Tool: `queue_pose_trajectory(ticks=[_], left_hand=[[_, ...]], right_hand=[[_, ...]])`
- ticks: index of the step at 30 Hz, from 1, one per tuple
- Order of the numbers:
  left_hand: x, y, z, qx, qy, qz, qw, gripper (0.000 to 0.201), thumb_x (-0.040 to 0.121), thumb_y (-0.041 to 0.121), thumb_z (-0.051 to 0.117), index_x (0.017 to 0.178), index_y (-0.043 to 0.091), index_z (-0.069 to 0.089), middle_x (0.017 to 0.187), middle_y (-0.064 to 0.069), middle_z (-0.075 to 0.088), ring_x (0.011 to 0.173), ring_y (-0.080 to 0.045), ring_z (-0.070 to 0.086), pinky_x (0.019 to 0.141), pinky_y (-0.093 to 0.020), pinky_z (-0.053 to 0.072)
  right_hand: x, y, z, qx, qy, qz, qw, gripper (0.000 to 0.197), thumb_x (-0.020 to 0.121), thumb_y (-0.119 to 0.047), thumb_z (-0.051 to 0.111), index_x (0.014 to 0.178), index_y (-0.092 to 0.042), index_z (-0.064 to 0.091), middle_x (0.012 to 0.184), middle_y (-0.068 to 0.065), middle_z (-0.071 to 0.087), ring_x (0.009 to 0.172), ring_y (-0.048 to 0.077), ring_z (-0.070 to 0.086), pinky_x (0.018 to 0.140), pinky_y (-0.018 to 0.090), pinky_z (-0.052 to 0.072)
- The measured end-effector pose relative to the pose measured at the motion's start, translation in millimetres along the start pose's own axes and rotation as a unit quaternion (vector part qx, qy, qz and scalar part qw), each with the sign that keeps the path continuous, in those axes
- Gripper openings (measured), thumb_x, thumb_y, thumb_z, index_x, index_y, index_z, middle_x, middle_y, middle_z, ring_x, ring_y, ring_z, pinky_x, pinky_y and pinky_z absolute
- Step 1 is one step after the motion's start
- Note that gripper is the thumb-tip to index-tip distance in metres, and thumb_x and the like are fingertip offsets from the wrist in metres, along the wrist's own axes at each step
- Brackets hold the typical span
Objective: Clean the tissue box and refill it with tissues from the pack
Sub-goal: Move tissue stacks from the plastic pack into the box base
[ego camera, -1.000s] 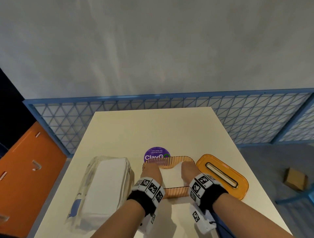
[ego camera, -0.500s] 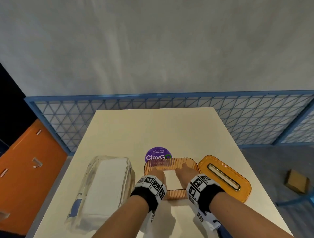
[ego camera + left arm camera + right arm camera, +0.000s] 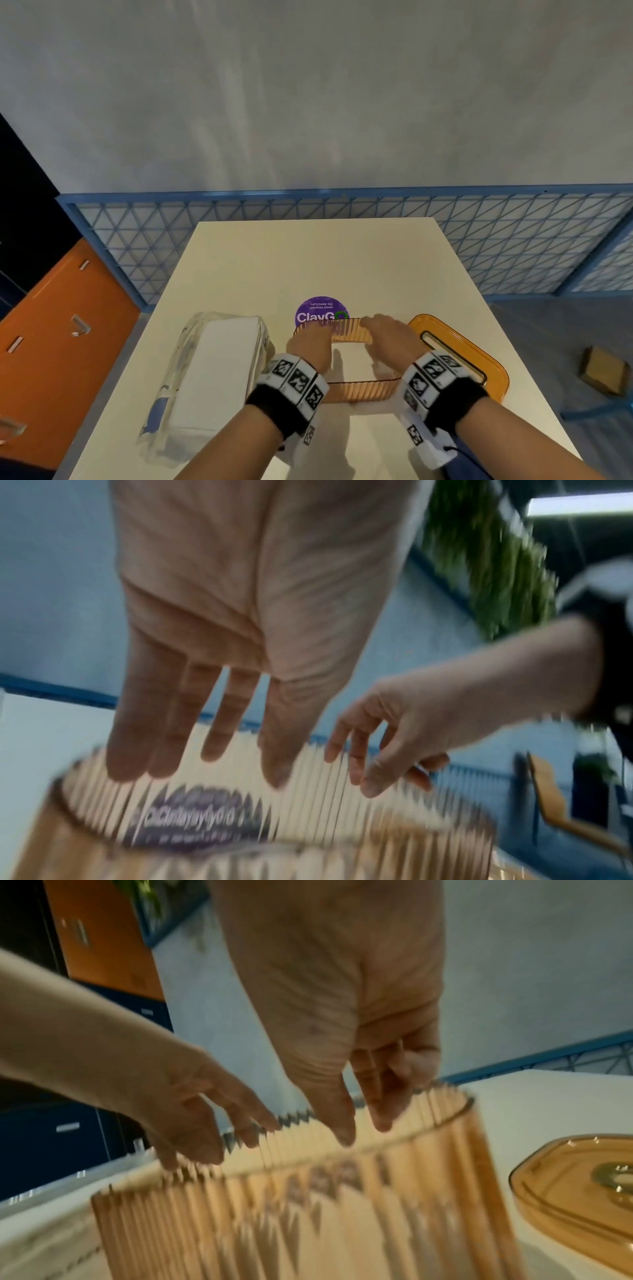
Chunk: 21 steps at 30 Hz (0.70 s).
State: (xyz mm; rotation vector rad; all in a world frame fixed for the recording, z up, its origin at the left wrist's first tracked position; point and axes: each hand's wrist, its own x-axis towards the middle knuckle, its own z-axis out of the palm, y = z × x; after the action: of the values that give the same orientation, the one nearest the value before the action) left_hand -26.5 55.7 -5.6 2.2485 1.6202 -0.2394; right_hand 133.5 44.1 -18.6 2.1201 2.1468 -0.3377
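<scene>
The orange ribbed tissue box stands open on the table, with white tissues inside. My left hand hovers over its left part, with straight fingers pointing down at the far wall of the box and holding nothing. My right hand hangs over the right part near the far rim, its fingers loosely bent and empty above the box. The tissue pack, in clear wrap, lies left of the box. The orange lid with its slot lies to the right.
A purple round sticker is on the table just behind the box. A blue lattice railing runs behind the table. An orange cabinet stands at the left, and a small cardboard box lies on the floor at the right.
Both hands have come up out of the box, where they were down on the tissues, and moved toward its far rim.
</scene>
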Motion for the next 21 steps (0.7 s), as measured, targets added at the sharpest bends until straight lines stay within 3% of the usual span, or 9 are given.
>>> queue_pose_trajectory(ticks=[3,5,9,10,12,13,15,17,21], left_hand=[[-17.8,-27.5,-18.2,-0.081,0.132,-0.045,0.987,0.035,0.094,0.017,0.046,0.129,0.019,0.049,0.125,-0.004,0.053,0.115,-0.024,0.053,0.089,-0.035,0.046],[-29.7,-51.7,-19.8,-0.101,0.175,-0.111,0.973,0.033,0.095,0.02,0.045,0.128,0.017,0.05,0.127,-0.005,0.051,0.117,-0.024,0.05,0.088,-0.035,0.046],[-41.0,-91.0,-4.1,-0.088,0.126,-0.222,0.963,0.036,0.097,0.021,0.04,0.132,0.011,0.042,0.133,-0.011,0.041,0.123,-0.028,0.041,0.09,-0.037,0.044],[-41.3,-96.1,0.1,-0.091,0.113,-0.237,0.961,0.037,0.097,0.024,0.041,0.132,0.011,0.041,0.133,-0.01,0.04,0.124,-0.028,0.039,0.091,-0.037,0.043],[-41.5,-100.4,6.0,-0.091,0.093,-0.251,0.959,0.044,0.095,0.035,0.046,0.131,0.011,0.039,0.135,-0.009,0.037,0.127,-0.027,0.035,0.093,-0.038,0.043],[-42.0,-100.5,7.5,-0.086,0.089,-0.253,0.96,0.048,0.093,0.04,0.048,0.131,0.011,0.038,0.135,-0.008,0.035,0.128,-0.027,0.034,0.093,-0.038,0.043],[-39.7,-101.0,11.9,-0.078,0.095,-0.256,0.959,0.053,0.091,0.045,0.051,0.13,0.011,0.038,0.135,-0.007,0.035,0.129,-0.026,0.033,0.092,-0.038,0.044],[-37.0,-101.3,14.3,-0.072,0.104,-0.263,0.956,0.051,0.091,0.044,0.051,0.13,0.011,0.039,0.134,-0.007,0.035,0.128,-0.026,0.034,0.093,-0.039,0.043],[-33.6,-103.7,14.6,-0.082,0.108,-0.264,0.955,0.044,0.095,0.038,0.045,0.128,0.01,0.041,0.133,-0.008,0.037,0.127,-0.027,0.035,0.094,-0.039,0.043]], right_hand=[[-16.0,20.3,-14.0,0.061,0.092,0.038,0.993,0.035,0.096,-0.023,0.044,0.131,-0.02,0.043,0.123,0.004,0.05,0.099,0.023,0.06,0.072,0.031,0.046],[-22.5,33.6,-11.8,0.074,0.095,0.073,0.99,0.038,0.099,-0.028,0.039,0.135,-0.02,0.04,0.126,0.006,0.046,0.099,0.025,0.06,0.073,0.032,0.048],[-20.7,49.0,8.0,0.159,0.006,0.116,0.98,0.042,0.102,-0.03,0.029,0.141,-0.016,0.036,0.132,0.015,0.045,0.112,0.029,0.054,0.09,0.036,0.048],[-19.6,49.3,12.1,0.187,-0.008,0.117,0.975,0.043,0.102,-0.03,0.027,0.141,-0.015,0.035,0.133,0.016,0.047,0.109,0.029,0.054,0.088,0.036,0.048],[-19.0,46.5,18.3,0.233,-0.021,0.113,0.966,0.044,0.103,-0.028,0.024,0.143,-0.014,0.033,0.128,0.018,0.053,0.087,0.022,0.054,0.068,0.029,0.048],[-19.4,44.2,20.8,0.25,-0.019,0.111,0.962,0.043,0.103,-0.027,0.024,0.142,-0.014,0.033,0.121,0.018,0.057,0.074,0.018,0.052,0.057,0.024,0.042],[-20.5,41.5,25.4,0.261,-0.004,0.107,0.959,0.038,0.102,-0.02,0.026,0.137,-0.01,0.037,0.099,0.014,0.061,0.056,0.011,0.047,0.045,0.021,0.034],[-21.9,39.3,28.9,0.256,0.009,0.099,0.962,0.033,0.1,-0.012,0.029,0.13,-0.006,0.042,0.087,0.01,0.058,0.057,0.014,0.049,0.044,0.021,0.033],[-24.4,35.3,30.0,0.256,0.029,0.103,0.961,0.027,0.099,-0.015,0.032,0.119,-0.005,0.047,0.087,0.01,0.058,0.072,0.023,0.055,0.046,0.022,0.034]])
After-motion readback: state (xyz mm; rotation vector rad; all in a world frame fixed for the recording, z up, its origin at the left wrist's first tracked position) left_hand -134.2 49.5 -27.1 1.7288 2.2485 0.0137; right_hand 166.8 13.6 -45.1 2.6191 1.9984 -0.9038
